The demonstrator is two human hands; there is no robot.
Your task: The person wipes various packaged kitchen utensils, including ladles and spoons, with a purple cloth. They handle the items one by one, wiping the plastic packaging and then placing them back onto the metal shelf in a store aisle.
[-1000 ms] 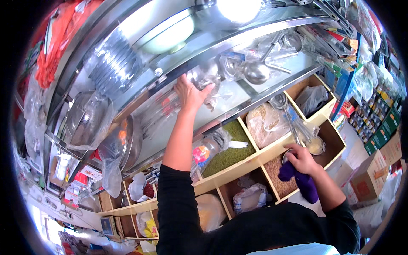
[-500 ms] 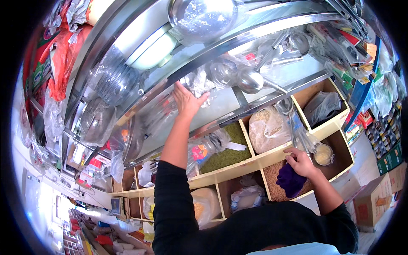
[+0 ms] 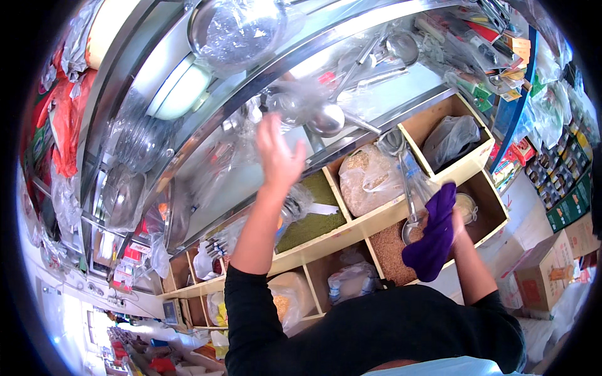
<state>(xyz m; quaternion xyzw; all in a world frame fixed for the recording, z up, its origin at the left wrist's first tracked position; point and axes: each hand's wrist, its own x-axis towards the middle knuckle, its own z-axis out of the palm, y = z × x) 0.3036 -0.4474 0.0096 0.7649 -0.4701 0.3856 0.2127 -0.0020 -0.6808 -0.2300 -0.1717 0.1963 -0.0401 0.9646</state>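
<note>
My left hand (image 3: 277,156) is raised in front of the metal shelf, blurred, with fingers stretched out and nothing held. Just past its fingertips lies a smeared bundle of clear plastic (image 3: 298,100), beside a metal ladle (image 3: 327,119). A purple cloth (image 3: 429,238) hangs from my right hand (image 3: 459,220), whose fingers are partly hidden behind it. Below and left of the cloth is a bin of reddish-brown grain (image 3: 390,250). A long-handled metal scoop (image 3: 411,232) rests with its bowl at that grain, partly covered by the cloth.
Wooden bins hold green beans (image 3: 310,232), a bag of pale grain (image 3: 367,182) and a grey plastic bag (image 3: 451,147). On the upper shelf stand a white bowl (image 3: 179,91) and a plastic-covered metal basin (image 3: 238,28). Cardboard boxes (image 3: 542,272) are at the right.
My left hand has drawn back from the shelf surface. My right hand has lifted the purple cloth off the grain, uncovering part of the scoop's bowl. The view has shifted slightly.
</note>
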